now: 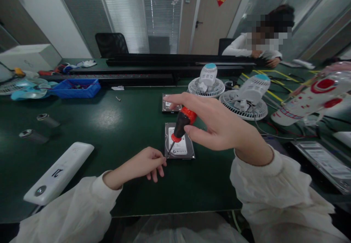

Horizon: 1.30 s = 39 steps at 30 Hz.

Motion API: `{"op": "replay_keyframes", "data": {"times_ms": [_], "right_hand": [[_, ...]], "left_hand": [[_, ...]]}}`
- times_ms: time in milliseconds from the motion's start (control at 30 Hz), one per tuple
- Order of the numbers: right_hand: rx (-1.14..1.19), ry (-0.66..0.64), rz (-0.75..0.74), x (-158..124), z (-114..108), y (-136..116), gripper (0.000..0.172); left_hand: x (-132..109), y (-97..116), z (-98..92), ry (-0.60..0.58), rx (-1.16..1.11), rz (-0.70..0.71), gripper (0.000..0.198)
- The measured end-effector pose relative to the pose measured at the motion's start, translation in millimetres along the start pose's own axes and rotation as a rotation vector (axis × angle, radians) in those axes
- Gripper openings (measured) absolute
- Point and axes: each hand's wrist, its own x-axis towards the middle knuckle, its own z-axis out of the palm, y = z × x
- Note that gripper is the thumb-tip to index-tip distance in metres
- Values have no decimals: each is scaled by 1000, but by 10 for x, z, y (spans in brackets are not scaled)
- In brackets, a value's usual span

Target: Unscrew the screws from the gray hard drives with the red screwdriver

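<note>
My right hand grips a screwdriver with a red and black handle, held tilted above a hard drive that lies flat on the green table. The screwdriver's tip points down at the drive's near left corner. My left hand rests on the table beside that corner, its fingers pinched together at the tip; what they pinch is too small to make out. A second hard drive lies farther back, partly behind my right hand.
Two small white fans stand behind the drives. A white device marked 21 lies at the near left, two metal cylinders and a blue bin farther left. Another drive lies at right. A seated person works across the table.
</note>
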Motion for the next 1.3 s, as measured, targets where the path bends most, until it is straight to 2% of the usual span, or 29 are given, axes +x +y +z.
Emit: {"op": "replay_keyframes", "data": {"times_ms": [67,167,267,467,567,667,867,967,1100,1300], "right_hand": [[12,27,-3,6,14,-4,50],[-82,72,89,20,31,-22,38],[-120,61,140,29,31,-28,43],[95,29,29,30,48,-18,44],[0,74,51,33,67,-19,42],[-93,63,83,36,68,-15,49],[126,-2,-13,30,54,-8,43],[44,60,-3,28,66,-15,36],[-74,93,44,25,79,-11,41],[109,33,-27,21,69,-11,48]], "left_hand": [[-8,16,5,1,3,-11,30],[-27,45,12,8,12,-20,31],[-33,50,11,8,13,-13,30],[-22,33,7,2,2,-12,26],[-28,40,16,9,7,-13,24],[-31,40,20,12,9,-6,25],[-25,30,15,3,-7,-1,28],[-29,39,17,6,-7,-4,30],[-33,54,21,11,12,-7,32],[-26,52,19,10,5,-22,32]]}}
